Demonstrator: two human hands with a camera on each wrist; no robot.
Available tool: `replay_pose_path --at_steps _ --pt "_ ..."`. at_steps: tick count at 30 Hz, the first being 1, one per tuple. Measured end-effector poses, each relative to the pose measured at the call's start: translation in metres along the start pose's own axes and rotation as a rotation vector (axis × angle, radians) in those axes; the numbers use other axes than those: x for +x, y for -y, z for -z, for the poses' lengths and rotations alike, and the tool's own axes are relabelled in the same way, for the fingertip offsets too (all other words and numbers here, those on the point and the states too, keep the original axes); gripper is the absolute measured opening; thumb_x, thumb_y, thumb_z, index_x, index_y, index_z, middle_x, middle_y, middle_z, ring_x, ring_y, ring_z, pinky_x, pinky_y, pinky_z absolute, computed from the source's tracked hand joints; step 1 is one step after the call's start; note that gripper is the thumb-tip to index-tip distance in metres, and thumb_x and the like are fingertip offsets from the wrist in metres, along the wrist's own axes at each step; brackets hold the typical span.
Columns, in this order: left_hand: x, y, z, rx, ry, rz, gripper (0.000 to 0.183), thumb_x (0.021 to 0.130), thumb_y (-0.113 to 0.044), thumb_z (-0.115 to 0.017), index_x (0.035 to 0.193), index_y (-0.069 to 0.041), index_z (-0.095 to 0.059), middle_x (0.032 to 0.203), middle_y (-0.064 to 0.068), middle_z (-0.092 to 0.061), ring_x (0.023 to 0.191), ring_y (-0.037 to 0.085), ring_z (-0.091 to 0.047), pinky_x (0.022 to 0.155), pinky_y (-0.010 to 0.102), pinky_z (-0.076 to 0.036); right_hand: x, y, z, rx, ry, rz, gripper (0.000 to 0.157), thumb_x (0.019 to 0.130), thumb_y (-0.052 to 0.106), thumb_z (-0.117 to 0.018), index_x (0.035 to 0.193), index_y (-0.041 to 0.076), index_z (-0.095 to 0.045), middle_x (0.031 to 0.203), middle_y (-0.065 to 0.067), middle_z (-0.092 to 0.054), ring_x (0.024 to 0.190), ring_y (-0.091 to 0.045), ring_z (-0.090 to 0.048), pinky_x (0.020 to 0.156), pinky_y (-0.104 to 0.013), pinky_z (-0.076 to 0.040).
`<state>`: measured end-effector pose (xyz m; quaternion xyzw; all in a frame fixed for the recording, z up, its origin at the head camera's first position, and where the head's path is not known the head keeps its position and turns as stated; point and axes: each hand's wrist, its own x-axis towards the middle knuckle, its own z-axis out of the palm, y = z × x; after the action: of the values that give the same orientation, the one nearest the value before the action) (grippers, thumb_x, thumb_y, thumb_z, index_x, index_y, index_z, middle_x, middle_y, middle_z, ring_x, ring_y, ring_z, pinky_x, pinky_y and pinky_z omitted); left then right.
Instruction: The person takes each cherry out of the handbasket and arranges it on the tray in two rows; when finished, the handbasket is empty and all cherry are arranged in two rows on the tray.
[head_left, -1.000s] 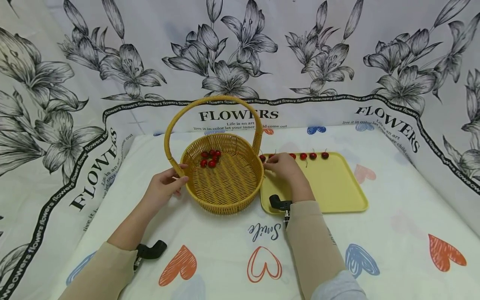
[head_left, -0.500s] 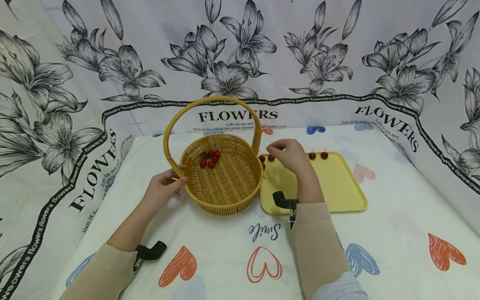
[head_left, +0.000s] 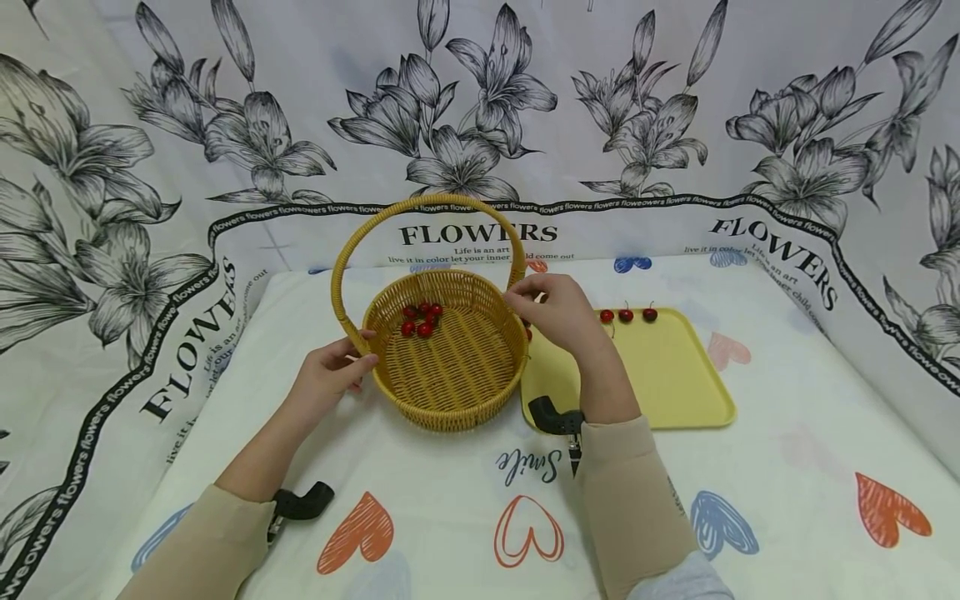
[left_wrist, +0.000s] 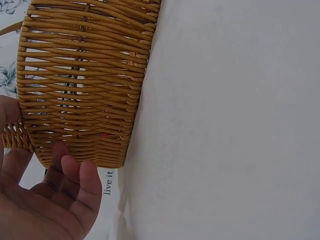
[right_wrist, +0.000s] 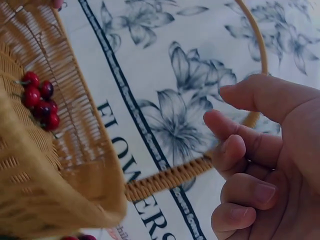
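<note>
A round woven basket [head_left: 457,412] with a tall arched handle stands on the cloth. My left hand [head_left: 330,372] grips its left side where the handle meets the rim; in the left wrist view that hand's fingers [left_wrist: 89,182] curl beside the woven wall. Several red cherries [head_left: 424,330] lie together in the basket's back left part. At the basket's right rim, by the handle's base, hovers my right hand [head_left: 561,315]. The right wrist view shows its thumb and index tips apart, with nothing visible between them. Beneath and beyond it are cherries [head_left: 626,316] along the tray's back edge, some hidden.
A yellow rectangular tray [head_left: 652,383] sits directly right of the basket, close to its wall. White cloth [head_left: 435,508] with printed hearts covers the table. A flower-printed curtain [head_left: 480,100] stands behind and at both sides.
My right hand has lifted off the tray's back left corner, moved slightly right, then left to the basket's rim. My left hand and the basket have stayed in place.
</note>
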<state>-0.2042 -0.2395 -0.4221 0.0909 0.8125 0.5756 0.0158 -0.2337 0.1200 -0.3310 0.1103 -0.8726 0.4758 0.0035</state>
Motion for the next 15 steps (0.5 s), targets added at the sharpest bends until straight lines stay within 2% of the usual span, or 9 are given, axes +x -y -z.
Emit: replay_pose_path --at_steps 6,15 --pt "-0.004 -0.003 0.002 0.003 -0.010 0.013 0.046 0.101 -0.024 -0.069 0.139 0.000 -0.059 0.105 0.009 -0.061 0.076 0.025 -0.060 0.065 0.031 -0.057 0.002 0.014 -0.031 0.004 0.051 0.058 0.018 0.098 0.030 -0.072 0.103 0.013 -0.075 0.088 -0.004 -0.061 0.083 -0.024 -0.053 0.067 -0.036 -0.044" --pt "-0.003 -0.007 -0.001 -0.018 0.007 0.005 0.044 0.101 -0.021 -0.069 0.140 -0.003 -0.060 0.108 0.010 -0.061 0.080 0.023 -0.060 0.065 0.031 -0.057 0.010 0.029 -0.074 -0.037 0.136 0.079 0.015 0.099 0.031 -0.070 0.102 0.017 -0.076 0.094 -0.001 -0.062 0.086 -0.018 -0.053 0.068 -0.033 -0.045"
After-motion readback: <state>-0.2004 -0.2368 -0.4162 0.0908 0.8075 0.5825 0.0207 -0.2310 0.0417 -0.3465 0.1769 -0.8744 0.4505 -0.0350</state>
